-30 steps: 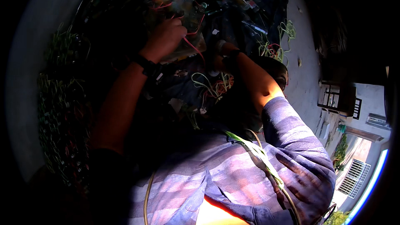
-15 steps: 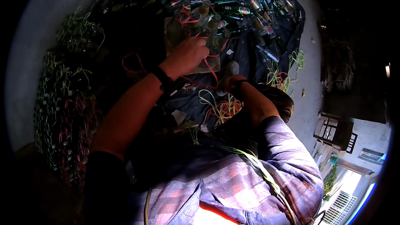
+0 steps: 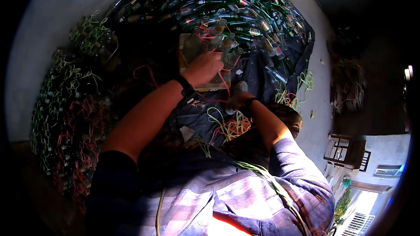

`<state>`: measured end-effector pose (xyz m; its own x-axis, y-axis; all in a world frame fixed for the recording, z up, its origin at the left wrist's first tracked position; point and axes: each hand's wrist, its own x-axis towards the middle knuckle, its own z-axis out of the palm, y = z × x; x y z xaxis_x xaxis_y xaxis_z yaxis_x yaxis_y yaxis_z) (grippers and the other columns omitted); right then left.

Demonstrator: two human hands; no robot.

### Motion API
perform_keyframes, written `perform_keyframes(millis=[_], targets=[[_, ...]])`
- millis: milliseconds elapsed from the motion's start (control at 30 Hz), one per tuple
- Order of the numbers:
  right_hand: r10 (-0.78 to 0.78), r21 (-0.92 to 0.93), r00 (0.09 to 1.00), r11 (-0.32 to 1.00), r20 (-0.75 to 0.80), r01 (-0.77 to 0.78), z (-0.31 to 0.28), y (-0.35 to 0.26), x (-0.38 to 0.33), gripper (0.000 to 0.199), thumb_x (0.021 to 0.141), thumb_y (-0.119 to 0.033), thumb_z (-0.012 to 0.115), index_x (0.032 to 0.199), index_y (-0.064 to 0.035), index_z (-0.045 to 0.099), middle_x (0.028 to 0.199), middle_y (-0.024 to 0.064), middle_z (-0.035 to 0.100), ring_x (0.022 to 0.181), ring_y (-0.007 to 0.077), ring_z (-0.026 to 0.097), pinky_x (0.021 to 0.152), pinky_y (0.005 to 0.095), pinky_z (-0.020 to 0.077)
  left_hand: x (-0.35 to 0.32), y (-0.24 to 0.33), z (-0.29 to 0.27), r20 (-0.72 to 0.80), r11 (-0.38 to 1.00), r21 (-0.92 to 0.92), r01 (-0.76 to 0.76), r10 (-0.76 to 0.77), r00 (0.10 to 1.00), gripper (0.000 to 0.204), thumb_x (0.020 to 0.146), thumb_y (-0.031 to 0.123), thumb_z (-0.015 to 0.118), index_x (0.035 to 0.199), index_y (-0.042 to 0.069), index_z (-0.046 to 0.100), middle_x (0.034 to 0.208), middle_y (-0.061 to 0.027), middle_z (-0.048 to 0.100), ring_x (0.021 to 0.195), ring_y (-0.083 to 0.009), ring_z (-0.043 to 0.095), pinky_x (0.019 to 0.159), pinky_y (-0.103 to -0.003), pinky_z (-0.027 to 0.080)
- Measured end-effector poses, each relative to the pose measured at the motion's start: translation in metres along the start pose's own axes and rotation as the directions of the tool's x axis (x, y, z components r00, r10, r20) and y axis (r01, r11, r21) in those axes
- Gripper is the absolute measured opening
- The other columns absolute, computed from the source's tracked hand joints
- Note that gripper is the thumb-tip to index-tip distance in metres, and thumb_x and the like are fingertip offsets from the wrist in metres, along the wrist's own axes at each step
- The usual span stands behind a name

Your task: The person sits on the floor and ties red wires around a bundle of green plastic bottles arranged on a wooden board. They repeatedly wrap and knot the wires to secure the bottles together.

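Observation:
A cluster of upright glass bottles (image 3: 221,25) stands on a pale flat board (image 3: 214,86), with red plastic strap (image 3: 205,33) wound among the necks. My left hand (image 3: 204,67) is closed at the near side of the cluster, its fingers pinching the strap beside a bottle neck. From there a loose length of strap (image 3: 224,83) hangs toward my right hand (image 3: 236,101). That hand is closed around the strap's lower end, next to a grey shoe (image 3: 240,87); its fingertips are partly hidden.
Green bottles (image 3: 218,0) lie in a large heap beyond the cluster, on dark sheeting (image 3: 253,67). Tangled yellow-green and red straps (image 3: 236,126) lie near my knee. At left stand many strapped bottle bundles (image 3: 65,100). A pale wall (image 3: 321,85) runs along the right.
The view has shifted, so the bottles and both hands appear lower in the picture. My hands keep nearly the same places by the cluster and the shoe.

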<state>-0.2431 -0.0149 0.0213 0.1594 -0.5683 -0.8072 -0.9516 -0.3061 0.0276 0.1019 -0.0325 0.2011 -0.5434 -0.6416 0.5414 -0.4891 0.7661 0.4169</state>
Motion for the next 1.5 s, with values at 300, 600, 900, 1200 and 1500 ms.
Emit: perform_keyframes(millis=[300,600,900,1200,1500], targets=[[-0.152,0.582,0.752,0.541,-0.642,0.606,-0.109,-0.052,-0.111,0.020,0.098,-0.017,0.063,0.104,-0.0011,0.073,0.091,0.0051,0.070,0.084,0.0140,0.062,0.078,0.0316,0.0508,-0.007,-0.021,0.007,0.042,0.999,-0.019,-0.030,0.031,0.999,0.009,0.090,0.014,0.063,0.085,0.009,0.068,0.089,-0.0126,0.058,0.095,-0.0362,0.059,0.082,-0.049,0.048],[-0.054,0.605,0.693,0.442,-0.718,0.662,-0.118,-0.113,-0.143,0.033,0.103,-0.022,0.060,0.125,0.0021,0.067,0.102,0.0036,0.068,0.091,0.0112,0.060,0.080,0.0310,0.0508,0.009,-0.014,0.007,0.078,0.995,-0.067,-0.072,0.077,0.994,0.006,0.089,0.010,0.065,0.088,0.009,0.071,0.088,-0.0128,0.061,0.089,-0.0368,0.061,0.077,-0.048,0.049],[0.038,0.433,0.457,0.398,-0.889,0.809,-0.093,-0.124,-0.107,0.033,0.099,-0.022,0.059,0.123,-0.0013,0.069,0.109,0.0186,0.073,0.101,0.0319,0.071,0.088,0.0397,0.0536,0.009,-0.005,0.008,0.053,0.997,0.006,-0.079,0.079,0.995,0.006,0.091,0.009,0.064,0.088,0.007,0.069,0.089,-0.0129,0.061,0.091,-0.0364,0.062,0.080,-0.047,0.050],[0.168,0.538,0.535,0.506,-0.828,0.674,-0.105,-0.141,-0.128,0.033,0.094,-0.021,0.056,0.116,-0.0016,0.070,0.105,0.0302,0.070,0.103,0.0474,0.066,0.090,0.0520,0.0526,0.014,-0.001,-0.003,0.212,0.994,-0.100,0.032,-0.010,0.977,0.008,0.094,0.009,0.066,0.099,0.004,0.071,0.097,-0.0141,0.064,0.094,-0.0355,0.063,0.084,-0.042,0.051],[0.115,0.413,0.418,0.520,-0.901,0.748,-0.104,-0.140,-0.104,0.032,0.094,-0.021,0.056,0.118,-0.0044,0.070,0.105,0.0275,0.072,0.100,0.0460,0.068,0.088,0.0527,0.0544,0.020,0.001,-0.006,0.308,0.992,0.002,0.125,-0.120,0.944,0.010,0.093,0.009,0.068,0.100,0.003,0.072,0.100,-0.0157,0.067,0.100,-0.0361,0.064,0.086,-0.044,0.052]])
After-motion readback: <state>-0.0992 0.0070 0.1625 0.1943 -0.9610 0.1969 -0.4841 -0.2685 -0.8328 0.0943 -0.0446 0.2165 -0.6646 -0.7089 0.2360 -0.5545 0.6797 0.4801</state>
